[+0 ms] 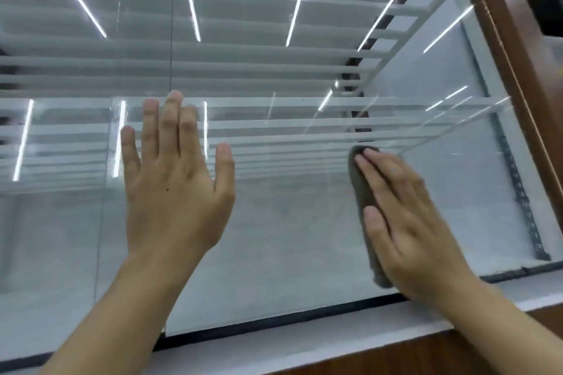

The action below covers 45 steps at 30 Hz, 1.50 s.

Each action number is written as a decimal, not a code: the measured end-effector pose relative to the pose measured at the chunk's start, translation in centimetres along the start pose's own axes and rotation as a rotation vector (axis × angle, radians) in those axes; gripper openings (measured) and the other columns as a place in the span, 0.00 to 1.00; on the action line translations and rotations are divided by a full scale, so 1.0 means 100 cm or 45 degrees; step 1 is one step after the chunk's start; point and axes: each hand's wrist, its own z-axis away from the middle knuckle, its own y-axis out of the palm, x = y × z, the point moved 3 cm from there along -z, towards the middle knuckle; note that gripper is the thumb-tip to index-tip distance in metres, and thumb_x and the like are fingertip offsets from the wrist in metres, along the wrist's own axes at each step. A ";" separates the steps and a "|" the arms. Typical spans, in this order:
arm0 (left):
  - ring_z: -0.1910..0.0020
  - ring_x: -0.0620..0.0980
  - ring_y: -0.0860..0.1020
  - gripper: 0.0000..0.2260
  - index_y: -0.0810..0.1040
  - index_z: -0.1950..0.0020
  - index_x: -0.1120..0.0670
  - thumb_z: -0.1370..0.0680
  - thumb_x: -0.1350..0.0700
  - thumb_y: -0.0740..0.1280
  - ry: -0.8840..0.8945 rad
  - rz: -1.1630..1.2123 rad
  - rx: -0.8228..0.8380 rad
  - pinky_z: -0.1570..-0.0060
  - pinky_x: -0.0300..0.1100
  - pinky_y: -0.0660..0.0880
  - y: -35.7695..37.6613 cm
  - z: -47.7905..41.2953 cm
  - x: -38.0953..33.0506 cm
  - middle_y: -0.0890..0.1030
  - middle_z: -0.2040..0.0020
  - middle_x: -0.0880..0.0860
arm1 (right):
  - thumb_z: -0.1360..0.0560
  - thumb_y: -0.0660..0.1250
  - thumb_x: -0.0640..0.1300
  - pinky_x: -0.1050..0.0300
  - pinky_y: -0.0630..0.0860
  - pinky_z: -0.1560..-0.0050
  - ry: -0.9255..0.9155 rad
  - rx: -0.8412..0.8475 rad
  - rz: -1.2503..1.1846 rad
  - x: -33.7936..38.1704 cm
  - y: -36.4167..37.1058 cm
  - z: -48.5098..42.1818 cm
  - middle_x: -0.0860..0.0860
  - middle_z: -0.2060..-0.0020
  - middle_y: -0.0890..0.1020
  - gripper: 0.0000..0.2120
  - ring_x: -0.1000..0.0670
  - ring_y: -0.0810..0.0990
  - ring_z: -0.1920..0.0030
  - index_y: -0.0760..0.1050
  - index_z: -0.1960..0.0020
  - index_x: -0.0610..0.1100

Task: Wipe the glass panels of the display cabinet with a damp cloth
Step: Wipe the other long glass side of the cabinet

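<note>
- Right hand [408,222] — fingers [384,174] straight, pressing the grey cloth [361,189] flat on the glass panel [289,237]; left hand [173,189] spread open, holding nothing.
- Risk: the bare left palm may smear the glass, and the unpinched cloth could slip.
- Room: wooden frame [502,49] near on the right, sill [304,341] just below — open glass leftward and above.
</note>
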 end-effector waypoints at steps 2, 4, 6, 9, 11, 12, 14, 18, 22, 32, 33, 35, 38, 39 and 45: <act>0.17 0.53 0.46 0.30 0.54 0.18 0.56 0.17 0.43 0.49 0.002 -0.016 -0.002 0.19 0.54 0.41 0.001 0.001 -0.001 0.53 0.16 0.53 | 0.18 0.47 0.52 0.40 0.60 0.21 0.259 -0.106 -0.019 -0.038 -0.013 -0.032 0.47 0.21 0.61 0.30 0.48 0.58 0.22 0.58 0.19 0.40; 0.17 0.52 0.46 0.30 0.54 0.18 0.56 0.17 0.43 0.49 -0.005 -0.030 0.003 0.19 0.55 0.41 0.001 0.000 -0.001 0.53 0.16 0.53 | 0.19 0.45 0.52 0.43 0.55 0.20 0.481 -0.220 -0.059 -0.049 -0.014 -0.089 0.47 0.21 0.60 0.31 0.47 0.56 0.22 0.57 0.18 0.41; 0.17 0.52 0.46 0.30 0.54 0.18 0.56 0.17 0.43 0.48 -0.013 -0.041 0.013 0.19 0.55 0.42 0.001 0.000 -0.001 0.53 0.16 0.53 | 0.19 0.45 0.51 0.45 0.51 0.19 0.452 -0.215 -0.087 -0.025 -0.006 -0.129 0.47 0.20 0.60 0.32 0.46 0.55 0.21 0.57 0.18 0.40; 0.17 0.52 0.48 0.31 0.57 0.19 0.57 0.17 0.42 0.49 -0.029 -0.049 0.006 0.19 0.55 0.44 -0.001 -0.001 -0.002 0.55 0.16 0.53 | 0.17 0.46 0.51 0.46 0.49 0.18 -0.025 -0.024 -0.062 0.026 0.011 -0.092 0.47 0.19 0.59 0.30 0.47 0.53 0.19 0.57 0.18 0.41; 0.17 0.55 0.52 0.30 0.59 0.20 0.59 0.17 0.43 0.51 -0.037 -0.075 -0.030 0.19 0.58 0.48 -0.003 0.001 -0.005 0.58 0.17 0.55 | 0.17 0.50 0.50 0.45 0.54 0.19 -0.254 0.068 -0.021 0.027 0.012 -0.027 0.48 0.19 0.60 0.29 0.48 0.53 0.18 0.58 0.18 0.42; 0.18 0.56 0.54 0.29 0.61 0.20 0.59 0.17 0.45 0.51 -0.026 -0.080 -0.049 0.19 0.59 0.50 -0.003 0.002 -0.009 0.60 0.18 0.56 | 0.17 0.51 0.49 0.44 0.58 0.20 -0.293 0.059 -0.003 0.012 0.007 -0.003 0.49 0.19 0.61 0.28 0.48 0.54 0.18 0.60 0.18 0.41; 0.18 0.56 0.56 0.27 0.63 0.20 0.58 0.17 0.48 0.53 0.056 -0.077 -0.055 0.20 0.58 0.53 -0.003 0.005 -0.025 0.62 0.19 0.56 | 0.17 0.51 0.49 0.44 0.61 0.23 -0.184 0.007 -0.027 -0.033 -0.007 0.006 0.48 0.20 0.63 0.28 0.47 0.58 0.19 0.62 0.19 0.40; 0.18 0.51 0.56 0.25 0.65 0.20 0.55 0.16 0.48 0.52 0.206 0.027 0.017 0.19 0.54 0.52 0.011 0.006 -0.066 0.62 0.18 0.51 | 0.19 0.43 0.51 0.42 0.56 0.21 0.286 -0.186 -0.099 -0.077 -0.019 -0.082 0.43 0.23 0.63 0.32 0.42 0.59 0.23 0.60 0.20 0.36; 0.17 0.48 0.52 0.26 0.63 0.19 0.51 0.16 0.46 0.49 0.140 0.056 0.028 0.19 0.52 0.46 0.028 0.004 -0.084 0.59 0.17 0.48 | 0.18 0.43 0.51 0.45 0.48 0.18 0.047 -0.088 -0.059 -0.020 0.000 -0.106 0.44 0.20 0.59 0.31 0.44 0.53 0.19 0.56 0.18 0.39; 0.17 0.46 0.48 0.26 0.58 0.17 0.49 0.16 0.45 0.48 0.118 -0.014 0.048 0.19 0.51 0.42 0.034 0.007 -0.083 0.55 0.16 0.46 | 0.18 0.45 0.51 0.47 0.52 0.19 0.204 -0.178 -0.058 -0.107 -0.028 -0.090 0.45 0.22 0.61 0.31 0.44 0.58 0.22 0.59 0.19 0.39; 0.17 0.46 0.48 0.26 0.58 0.17 0.48 0.16 0.45 0.48 0.118 -0.014 0.046 0.19 0.51 0.42 0.034 0.007 -0.083 0.55 0.16 0.46 | 0.19 0.44 0.51 0.46 0.50 0.19 0.270 -0.193 -0.067 -0.094 -0.023 -0.110 0.45 0.21 0.60 0.32 0.44 0.57 0.21 0.58 0.19 0.39; 0.17 0.46 0.48 0.25 0.58 0.18 0.48 0.16 0.45 0.49 0.121 -0.016 0.039 0.19 0.49 0.41 0.033 0.006 -0.082 0.55 0.17 0.46 | 0.18 0.43 0.52 0.44 0.49 0.18 0.157 -0.151 -0.072 -0.053 -0.010 -0.116 0.44 0.20 0.59 0.32 0.44 0.54 0.20 0.56 0.18 0.39; 0.17 0.46 0.49 0.25 0.58 0.17 0.47 0.15 0.45 0.49 0.120 -0.015 0.030 0.19 0.49 0.42 0.033 0.007 -0.081 0.56 0.17 0.46 | 0.17 0.48 0.51 0.45 0.52 0.18 -0.304 0.044 -0.028 -0.020 -0.001 -0.043 0.47 0.19 0.59 0.29 0.47 0.52 0.18 0.57 0.18 0.41; 0.17 0.46 0.49 0.25 0.58 0.17 0.48 0.15 0.45 0.49 0.122 -0.015 0.033 0.19 0.49 0.42 0.033 0.007 -0.081 0.56 0.17 0.46 | 0.17 0.51 0.50 0.46 0.54 0.19 -0.402 0.069 -0.018 -0.027 -0.005 -0.013 0.48 0.19 0.61 0.29 0.47 0.54 0.18 0.59 0.18 0.41; 0.17 0.48 0.50 0.26 0.59 0.18 0.50 0.16 0.46 0.48 0.117 -0.041 0.031 0.19 0.50 0.41 0.034 0.008 -0.084 0.56 0.17 0.47 | 0.18 0.45 0.52 0.40 0.59 0.22 0.101 -0.096 -0.026 -0.130 -0.035 -0.054 0.43 0.23 0.62 0.31 0.42 0.60 0.23 0.60 0.20 0.37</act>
